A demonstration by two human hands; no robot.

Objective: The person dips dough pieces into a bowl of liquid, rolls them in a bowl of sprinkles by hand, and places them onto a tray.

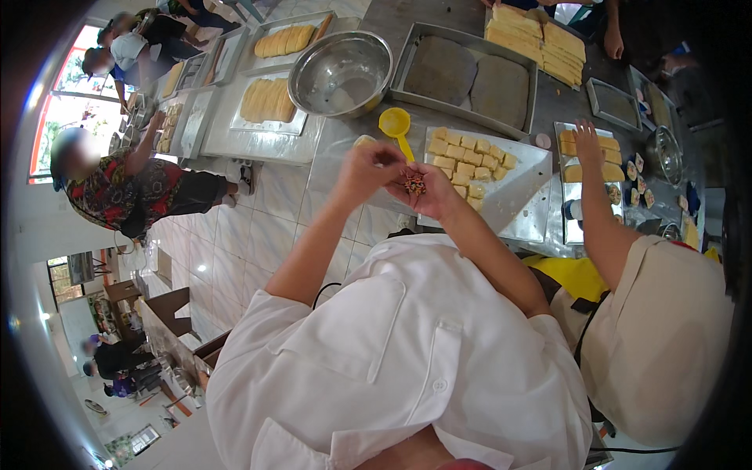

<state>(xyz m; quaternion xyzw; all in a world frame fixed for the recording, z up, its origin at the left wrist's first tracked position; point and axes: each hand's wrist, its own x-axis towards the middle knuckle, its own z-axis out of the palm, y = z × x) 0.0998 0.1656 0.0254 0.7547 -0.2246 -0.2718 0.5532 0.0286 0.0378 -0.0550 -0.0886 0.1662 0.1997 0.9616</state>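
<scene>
My right hand (437,191) is palm up and cupped around a small heap of multicoloured sprinkles (415,183). Just beside it, my left hand (365,173) has its fingers bent together over the edge of that palm; whether they pinch any sprinkles is too small to see. A yellow plastic scoop (395,122) lies behind both hands, its handle pointing towards them. Partly hidden behind my left hand is a pale yellowish piece (364,140). To the right, cut cake cubes (464,155) sit in rows on a metal sheet tray (517,205).
A steel mixing bowl (341,73) and a deep baking pan (470,132) holding dark sheets stand behind. Sliced cake (558,53) is at the far right. A co-worker's hand (587,144) reaches over cake strips (608,172) close on my right. Another person (117,176) works at left.
</scene>
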